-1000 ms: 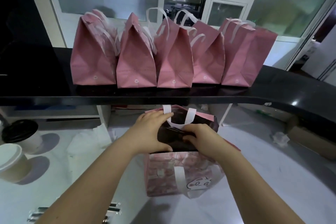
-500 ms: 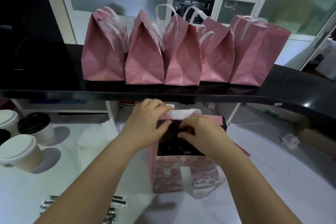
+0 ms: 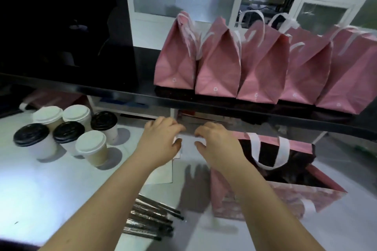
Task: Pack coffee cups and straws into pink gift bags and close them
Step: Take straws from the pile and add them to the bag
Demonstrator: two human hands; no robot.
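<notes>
An open pink gift bag (image 3: 285, 197) with white handles (image 3: 267, 154) and a dark inside stands on the white table at the right. My left hand (image 3: 161, 140) and right hand (image 3: 216, 144) hover side by side just left of the bag, fingers loosely curled. The right hand holds nothing. A white sheet (image 3: 163, 173) lies under the left hand, its edge up at the thumb; whether the thumb pinches it is unclear. Several lidded coffee cups (image 3: 91, 146), with white and black lids, stand at the left. Dark wrapped straws (image 3: 151, 220) lie by my left forearm.
Several closed pink bags (image 3: 255, 67) stand in a row on the raised black counter (image 3: 122, 91), whose front edge overhangs the table just beyond my hands. Glass partitions stand behind the counter.
Both hands have let go of the open bag's top and moved left of it, over the white sheet. The view has swung left, bringing more cups and the straws into sight.
</notes>
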